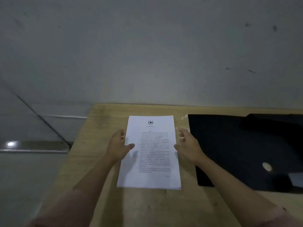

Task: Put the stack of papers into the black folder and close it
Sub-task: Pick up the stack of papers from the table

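A stack of white printed papers (151,154) lies flat on the wooden table (101,122), a star emblem at the top of its first page. My left hand (118,146) rests at the stack's left edge, fingers spread, thumb lying on the page. My right hand (188,145) hovers at the stack's right edge with fingers apart, holding nothing. The black folder (229,148) lies open and flat to the right of the papers, reaching the frame's right edge.
A grey wall (147,54) rises right behind the table's far edge. The table's left edge runs diagonally, with grey floor (24,177) and a metal rail (41,147) beyond it. A bright light reflection (267,166) sits on the folder.
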